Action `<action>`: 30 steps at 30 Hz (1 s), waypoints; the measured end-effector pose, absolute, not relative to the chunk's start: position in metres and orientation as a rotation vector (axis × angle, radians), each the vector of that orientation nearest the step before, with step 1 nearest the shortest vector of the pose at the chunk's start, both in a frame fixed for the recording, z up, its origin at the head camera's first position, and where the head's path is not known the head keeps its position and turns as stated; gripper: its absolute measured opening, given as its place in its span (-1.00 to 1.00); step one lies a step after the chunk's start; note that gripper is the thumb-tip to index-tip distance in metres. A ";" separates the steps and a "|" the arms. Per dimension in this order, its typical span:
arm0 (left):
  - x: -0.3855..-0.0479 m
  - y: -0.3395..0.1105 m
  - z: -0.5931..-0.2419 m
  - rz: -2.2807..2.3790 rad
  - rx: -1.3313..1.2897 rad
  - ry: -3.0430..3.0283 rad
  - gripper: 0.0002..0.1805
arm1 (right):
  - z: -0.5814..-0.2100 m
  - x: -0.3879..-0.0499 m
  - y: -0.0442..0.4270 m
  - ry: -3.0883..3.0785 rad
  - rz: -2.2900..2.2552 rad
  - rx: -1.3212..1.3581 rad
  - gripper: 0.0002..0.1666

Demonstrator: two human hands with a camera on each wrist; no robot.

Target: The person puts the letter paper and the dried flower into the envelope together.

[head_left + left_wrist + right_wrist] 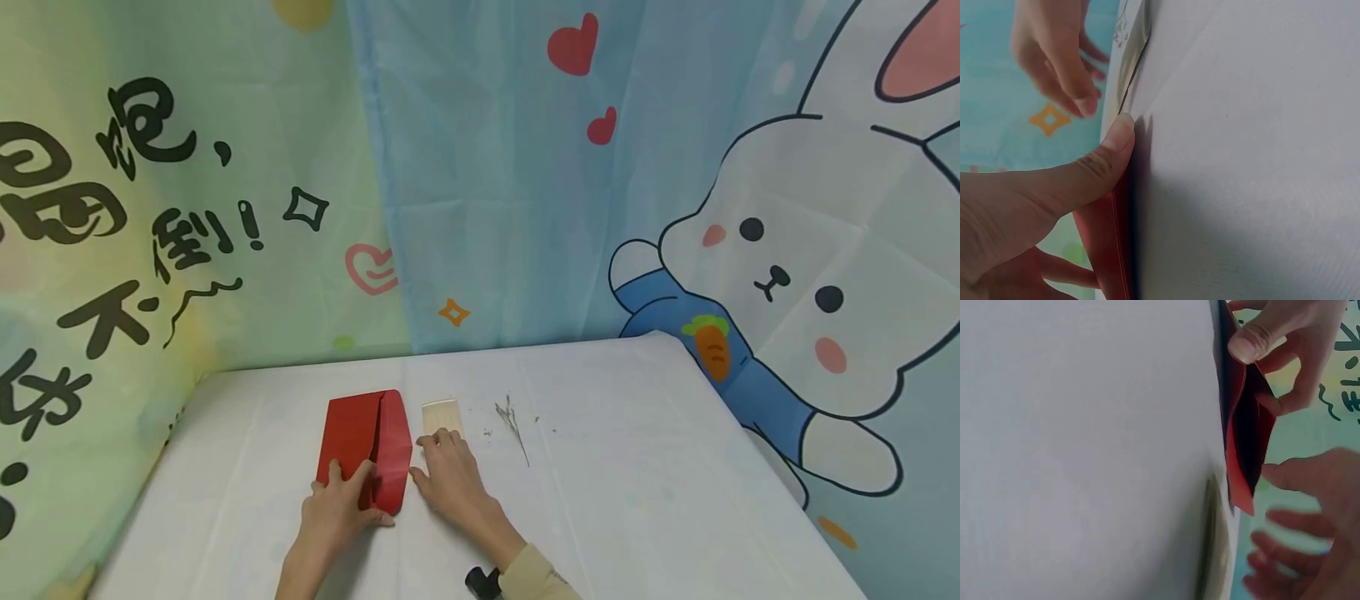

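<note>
Left hand (pixel 335 510): grip pinched red envelope (pixel 351 429). Right hand (pixel 453 483): grip lay released near flap (pixel 393 450). Overtight pinch risked creases.

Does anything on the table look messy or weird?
A little: tiny dark specks lie on both sides of the thin, branching, greyish sprig on the white table, like bits perhaps broken off it. I see no tear in the red paper envelope.

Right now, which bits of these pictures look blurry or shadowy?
Right wrist view: the right grip has blurry fingers; left wrist view: a soft dark shadow falls on the white cloth beside the red envelope; head view: a faint shadow beside the left grip.
</note>
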State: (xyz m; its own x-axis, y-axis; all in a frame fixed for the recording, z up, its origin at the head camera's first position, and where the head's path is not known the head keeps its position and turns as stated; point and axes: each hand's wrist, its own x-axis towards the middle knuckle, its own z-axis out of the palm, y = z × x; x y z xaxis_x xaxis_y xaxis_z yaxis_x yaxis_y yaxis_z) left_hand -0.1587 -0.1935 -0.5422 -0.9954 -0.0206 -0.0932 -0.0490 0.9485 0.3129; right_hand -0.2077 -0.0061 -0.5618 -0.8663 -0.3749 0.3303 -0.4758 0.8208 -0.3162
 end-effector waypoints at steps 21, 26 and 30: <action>-0.160 -0.195 -0.543 0.484 -0.072 2.998 -0.15 | -0.564 -0.206 0.002 -2.926 0.489 0.223 0.01; -0.161 -0.195 -0.541 0.486 -0.078 2.998 -0.17 | -0.563 -0.208 0.002 -2.956 0.578 0.186 -0.03; -0.160 -0.194 -0.540 0.492 -0.075 2.995 -0.18 | -0.560 -0.211 0.003 -2.966 0.771 0.106 -0.10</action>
